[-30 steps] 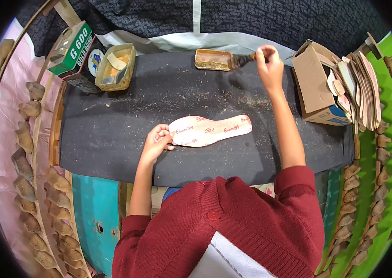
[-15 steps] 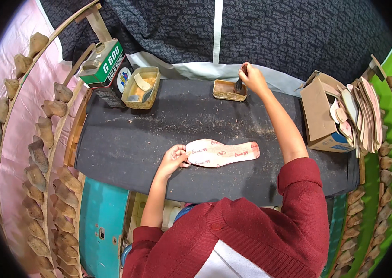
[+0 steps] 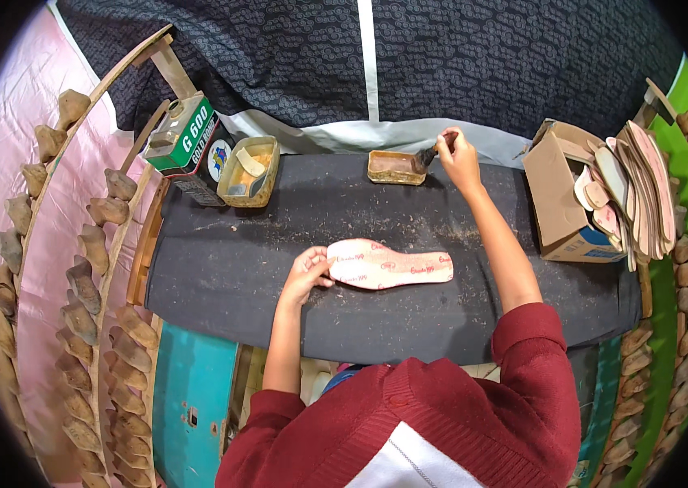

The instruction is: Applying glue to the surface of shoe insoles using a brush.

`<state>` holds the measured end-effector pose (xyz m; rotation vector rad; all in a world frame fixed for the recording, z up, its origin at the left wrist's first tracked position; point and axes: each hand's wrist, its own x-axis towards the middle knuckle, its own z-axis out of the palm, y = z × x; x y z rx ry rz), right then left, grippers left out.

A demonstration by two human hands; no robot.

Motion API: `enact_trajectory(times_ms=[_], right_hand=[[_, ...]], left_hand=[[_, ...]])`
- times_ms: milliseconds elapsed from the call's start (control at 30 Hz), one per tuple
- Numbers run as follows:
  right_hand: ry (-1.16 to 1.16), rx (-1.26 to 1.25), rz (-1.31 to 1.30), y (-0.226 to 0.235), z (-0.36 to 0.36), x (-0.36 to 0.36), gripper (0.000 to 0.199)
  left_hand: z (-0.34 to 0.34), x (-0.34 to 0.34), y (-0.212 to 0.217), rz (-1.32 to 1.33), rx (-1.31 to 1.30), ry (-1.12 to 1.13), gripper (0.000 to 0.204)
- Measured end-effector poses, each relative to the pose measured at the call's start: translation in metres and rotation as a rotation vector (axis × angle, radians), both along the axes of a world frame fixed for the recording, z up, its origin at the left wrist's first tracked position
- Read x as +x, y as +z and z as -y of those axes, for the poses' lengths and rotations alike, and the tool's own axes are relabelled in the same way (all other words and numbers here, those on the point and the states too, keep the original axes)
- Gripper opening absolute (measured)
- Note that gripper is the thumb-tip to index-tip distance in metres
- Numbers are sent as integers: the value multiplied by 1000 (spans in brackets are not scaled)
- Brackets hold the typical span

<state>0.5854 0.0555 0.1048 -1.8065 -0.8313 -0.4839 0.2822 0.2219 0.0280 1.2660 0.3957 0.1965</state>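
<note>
A pale pink insole [image 3: 393, 265] with red print lies flat on the black-covered table. My left hand [image 3: 308, 272] pinches its rounded left end between thumb and fingers. At the far side of the table my right hand [image 3: 459, 161] grips a dark brush [image 3: 426, 156] by its handle, fingers closed round it. The bristle end is at the right rim of a small rectangular tub [image 3: 395, 178], which has a brownish residue inside.
A green, white and black metal can [image 3: 187, 150] stands at the far left beside a yellowish tub [image 3: 240, 197] holding flat tools. An open cardboard box [image 3: 559, 203] full of insoles [image 3: 641, 191] stands at right. Racks of wooden shoe lasts [image 3: 83, 285] flank the table [image 3: 222, 301], which is strewn with scraps.
My right hand has shifted to the right, tilting the brush so its bristles point left at the tub's rim. The left hand still pinches the insole.
</note>
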Motion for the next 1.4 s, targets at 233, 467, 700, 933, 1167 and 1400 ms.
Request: enact_trajectory(times_ms=[233, 467, 700, 933, 1167, 1400], right_hand=[[-82, 679, -580, -50, 48, -13, 11], [-3, 653, -758, -47, 115, -70, 12], [-62, 621, -741, -63, 142, -117, 11], [-3, 664, -728, -50, 128, -136, 9], [164, 641, -702, -48, 98, -146, 11], [117, 513, -457, -59, 117, -149, 10]], left_hand=[[4, 31, 11, -38, -12, -77, 23], [-3, 54, 15, -81, 32, -183, 22], [11, 71, 5, -52, 1, -166, 21], [38, 78, 2, 29, -108, -238, 23], [49, 82, 4, 44, -150, -299, 24], [46, 84, 1, 10, -92, -330, 22]])
